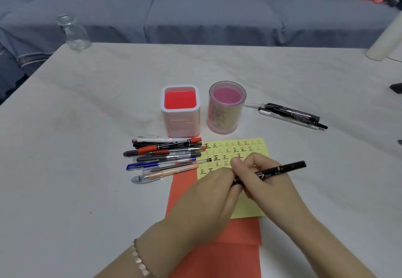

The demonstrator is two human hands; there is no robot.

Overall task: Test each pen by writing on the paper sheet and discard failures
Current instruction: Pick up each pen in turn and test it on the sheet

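Nearest the camera, a person's two bare forearms reached over a white table (76, 190), the left wrist wearing a beaded bracelet (139, 260). The left hand (208, 193) and right hand (261, 182) met above a yellow paper sheet (250, 203), both closed around one black pen (280, 169). The left hand's fingers pinched the pen's near end, while the right hand gripped its barrel, the far end jutting out to the right. The yellow sheet lay on top of a red sheet (217, 245) and carried rows of the same handwritten character, mostly black, one red.

Just left of the sheet lay a loose pile of pens (167, 156), red, black, blue and peach, some tips overlapping the paper's edge. Beyond them stood a square white holder (180, 112) with a red interior, and beside it a round clear holder (226, 108) with a pink interior. To the right of these lay a smaller group of black and white pens (293, 115). At the table's far left corner stood a glass bottle (72, 33), with a grey sofa (206, 17) behind.
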